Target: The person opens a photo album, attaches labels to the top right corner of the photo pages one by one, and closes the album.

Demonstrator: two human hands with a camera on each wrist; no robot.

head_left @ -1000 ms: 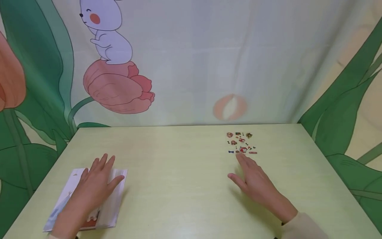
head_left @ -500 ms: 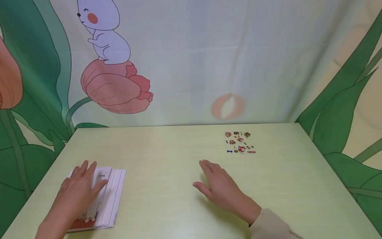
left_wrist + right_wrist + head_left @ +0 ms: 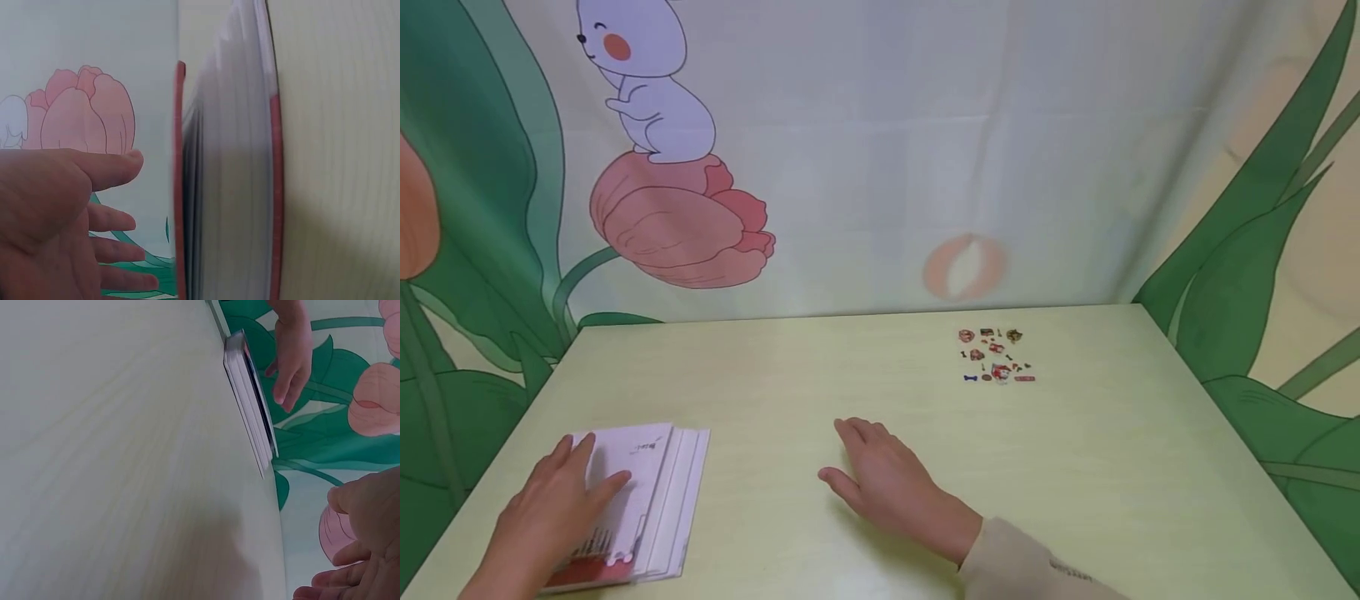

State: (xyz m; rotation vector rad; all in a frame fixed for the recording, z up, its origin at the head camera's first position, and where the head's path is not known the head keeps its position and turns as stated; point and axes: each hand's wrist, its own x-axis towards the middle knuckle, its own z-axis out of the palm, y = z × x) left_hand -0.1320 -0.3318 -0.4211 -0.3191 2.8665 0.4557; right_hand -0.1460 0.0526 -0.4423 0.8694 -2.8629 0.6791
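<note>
A thick book point(image 3: 625, 475) with a white and red front lies at the table's left. My left hand point(image 3: 546, 508) is over its left part with fingers spread. In the left wrist view, a gap separates the left hand point(image 3: 69, 212) from the book's red cover point(image 3: 179, 187), which stands slightly raised off the pages point(image 3: 234, 187). My right hand point(image 3: 887, 483) hovers above the middle of the table, fingers extended and holding nothing. The right wrist view shows the right hand point(image 3: 369, 544) at its edge, with the book point(image 3: 250, 394) beyond.
Small colourful stickers point(image 3: 997, 372) lie at the back right of the pale table point(image 3: 1112, 467), seemingly on a clear sheet. Behind the table's far edge hangs a curtain point(image 3: 850, 167) printed with flowers, leaves and a white animal.
My right hand has moved left from near the stickers to the table's middle. My left hand has slid leftward, uncovering more of the book's front. The head view has shifted slightly.
</note>
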